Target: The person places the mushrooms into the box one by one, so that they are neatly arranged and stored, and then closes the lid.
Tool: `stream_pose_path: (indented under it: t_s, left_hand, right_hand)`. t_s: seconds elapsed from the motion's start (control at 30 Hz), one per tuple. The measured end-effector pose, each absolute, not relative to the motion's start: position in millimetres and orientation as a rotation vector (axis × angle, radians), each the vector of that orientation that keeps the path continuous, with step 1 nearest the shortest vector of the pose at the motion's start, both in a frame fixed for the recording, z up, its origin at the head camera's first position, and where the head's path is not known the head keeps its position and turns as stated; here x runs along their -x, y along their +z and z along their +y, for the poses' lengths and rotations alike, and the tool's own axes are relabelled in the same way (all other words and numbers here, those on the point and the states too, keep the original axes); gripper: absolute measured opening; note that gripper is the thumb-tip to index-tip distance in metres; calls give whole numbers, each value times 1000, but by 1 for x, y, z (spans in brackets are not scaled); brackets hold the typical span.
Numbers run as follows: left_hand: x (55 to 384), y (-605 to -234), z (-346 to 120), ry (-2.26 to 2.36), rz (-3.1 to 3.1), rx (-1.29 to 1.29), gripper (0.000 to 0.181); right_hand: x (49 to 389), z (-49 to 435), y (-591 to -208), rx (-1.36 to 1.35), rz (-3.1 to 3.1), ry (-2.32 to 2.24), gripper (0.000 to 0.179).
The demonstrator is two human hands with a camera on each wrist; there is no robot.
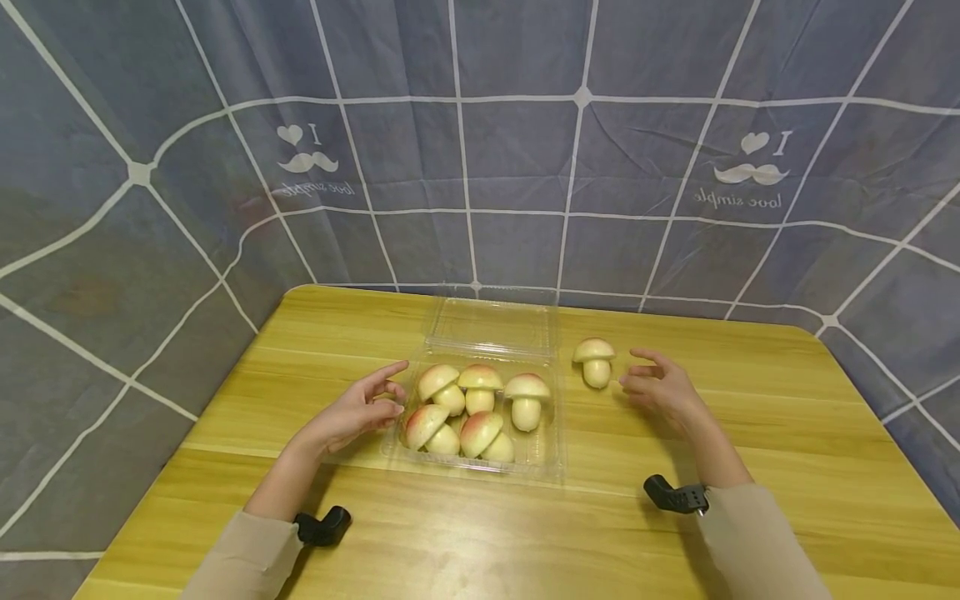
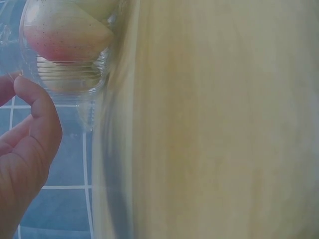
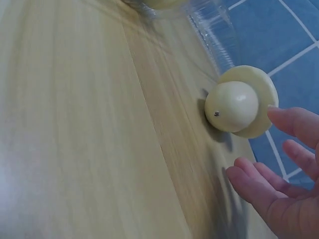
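A clear plastic box [image 1: 540,454] with its lid [image 1: 491,325] folded back holds several mushroom-shaped pieces [image 1: 480,379] with pale stems and yellow-red caps. At its left rim, my left hand [image 1: 360,414] pinches the plastic edge between bent thumb and a fingertip, the index finger stretched out above. In the left wrist view, the thumb [image 2: 37,97] comes close to a fingertip at the rim. Right of the box, a single toy mushroom [image 1: 596,363] stands on the table. My right hand [image 1: 663,387] is just right of it, fingers spread and apart from it.
The wood-grain table [image 1: 480,533] reaches back to a grey-blue curtain [image 1: 517,158] with white grid lines. Black wrist cameras [image 1: 322,527] sit on both forearms, at the beige sleeves [image 1: 761,542].
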State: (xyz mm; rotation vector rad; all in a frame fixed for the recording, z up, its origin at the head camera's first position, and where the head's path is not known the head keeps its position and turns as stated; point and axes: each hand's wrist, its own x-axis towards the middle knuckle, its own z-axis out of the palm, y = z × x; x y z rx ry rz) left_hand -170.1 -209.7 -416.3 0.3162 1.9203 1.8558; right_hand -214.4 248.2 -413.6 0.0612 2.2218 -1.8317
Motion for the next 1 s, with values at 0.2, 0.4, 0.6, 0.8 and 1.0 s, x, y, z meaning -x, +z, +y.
stream_pose_path:
  t_s: [0.2, 0.4, 0.6, 0.8, 1.0]
  left_hand:
    - [170, -417, -210, 1857, 1918, -316, 73]
    - [170, -417, -210, 1861, 1915, -314, 73]
    - [170, -416, -209, 1867, 1910, -313, 73]
    - [170, -415, -209, 1866, 1917, -313, 73]
    - [170, -414, -208, 1866, 1921, -308, 73]
  right_hand:
    - [222, 243, -415, -66, 2225, -1825, 75]
    - [227, 238, -415, -58, 2247, -1778, 76]
    - [232, 232, -417, -62, 2260, -1762, 77]
    - [236, 227, -418, -47, 2257, -1771, 76]
    - [240, 223, -417, -57, 2260, -1752, 76]
